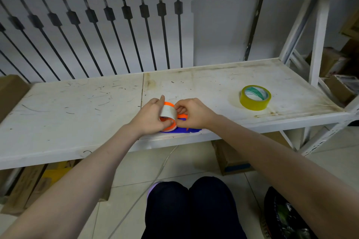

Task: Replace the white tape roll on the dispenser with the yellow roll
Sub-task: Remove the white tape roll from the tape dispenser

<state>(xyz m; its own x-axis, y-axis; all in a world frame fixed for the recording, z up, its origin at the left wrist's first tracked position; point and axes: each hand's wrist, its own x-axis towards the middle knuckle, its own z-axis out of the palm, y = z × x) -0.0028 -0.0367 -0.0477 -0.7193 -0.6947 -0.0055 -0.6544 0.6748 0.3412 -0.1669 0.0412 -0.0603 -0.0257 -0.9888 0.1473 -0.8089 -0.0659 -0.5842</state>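
The white tape roll (168, 111) sits on the orange wheel of the dispenser (181, 130), whose blue base lies at the front edge of the white shelf (87, 102). My left hand (150, 116) wraps around the roll from the left, index finger raised over its top. My right hand (191, 112) pinches at the roll's right side, beside an orange part of the dispenser. Most of the dispenser is hidden behind both hands. The yellow tape roll (255, 97) lies flat on the shelf, well to the right and untouched.
A white upright post (318, 44) of the shelving stands at the right end. A radiator (97, 25) lines the wall behind. Cardboard boxes (231, 159) sit under the shelf, and more on the side rack. My knees (190, 209) are below.
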